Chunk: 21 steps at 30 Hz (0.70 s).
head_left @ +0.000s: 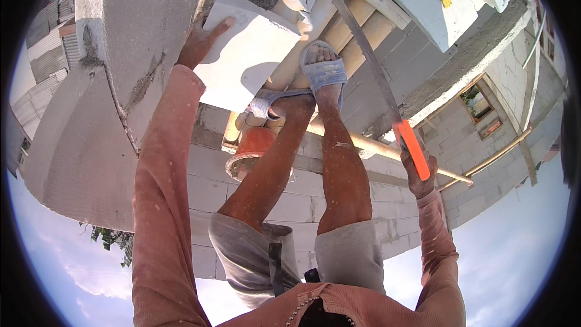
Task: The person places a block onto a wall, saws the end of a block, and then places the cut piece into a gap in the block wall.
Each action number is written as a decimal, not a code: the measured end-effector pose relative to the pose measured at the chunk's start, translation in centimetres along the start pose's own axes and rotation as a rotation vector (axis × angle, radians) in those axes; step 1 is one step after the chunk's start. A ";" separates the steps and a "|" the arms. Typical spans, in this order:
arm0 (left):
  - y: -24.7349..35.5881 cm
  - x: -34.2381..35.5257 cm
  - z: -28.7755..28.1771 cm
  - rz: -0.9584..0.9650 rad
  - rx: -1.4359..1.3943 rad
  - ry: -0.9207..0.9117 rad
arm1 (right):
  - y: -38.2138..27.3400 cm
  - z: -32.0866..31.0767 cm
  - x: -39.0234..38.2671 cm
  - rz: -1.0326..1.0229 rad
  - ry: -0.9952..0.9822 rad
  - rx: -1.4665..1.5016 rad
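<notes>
Your left hand [203, 42] grasps the white block [248, 54] by its left edge, thumb on the face; its other fingers are hidden. Block lies just beside your left sandal [272, 100], above the poles [284, 72]. Your right hand [417, 175] is clenched around the orange handle of the saw [411, 150], blade pointing away, apart from the block. Red bucket [257, 143] below the poles.

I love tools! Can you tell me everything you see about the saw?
The saw has a long, narrow grey blade that looks like metal, with a jagged left edge. Its bright orange handle is held in the person's right hand. The blade slants up and leftward, in front of tan poles. It runs to the picture's top edge, so its tip can't be seen.
</notes>
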<state>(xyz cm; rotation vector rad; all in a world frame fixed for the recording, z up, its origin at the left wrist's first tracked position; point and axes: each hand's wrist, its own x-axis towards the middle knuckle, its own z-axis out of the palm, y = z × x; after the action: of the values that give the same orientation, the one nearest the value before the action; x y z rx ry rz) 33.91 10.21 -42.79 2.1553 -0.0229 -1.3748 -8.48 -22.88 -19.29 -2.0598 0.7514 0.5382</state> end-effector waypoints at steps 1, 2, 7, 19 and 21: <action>0.6 -0.5 0.3 0.000 -0.012 -0.004 | -1.3 -0.6 -1.1 0.059 0.028 0.040; 1.2 -1.1 0.8 -0.030 -0.021 -0.018 | -2.4 -1.4 -2.2 0.060 0.026 0.027; 4.1 -4.5 2.0 0.029 0.184 -0.058 | -6.6 -4.6 -5.8 0.250 0.067 -0.013; 4.2 -12.5 3.9 0.241 0.488 -0.067 | -13.1 -6.5 -1.3 0.559 0.450 -0.072; 2.7 -12.6 4.7 0.321 0.496 -0.038 | -13.7 -6.9 1.0 0.483 0.574 -0.031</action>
<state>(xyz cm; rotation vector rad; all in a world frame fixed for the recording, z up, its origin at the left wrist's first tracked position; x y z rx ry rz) 24.82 9.71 -32.55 2.3765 -0.7638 -1.3137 2.27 -22.75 -8.31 -2.0778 1.6098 0.2034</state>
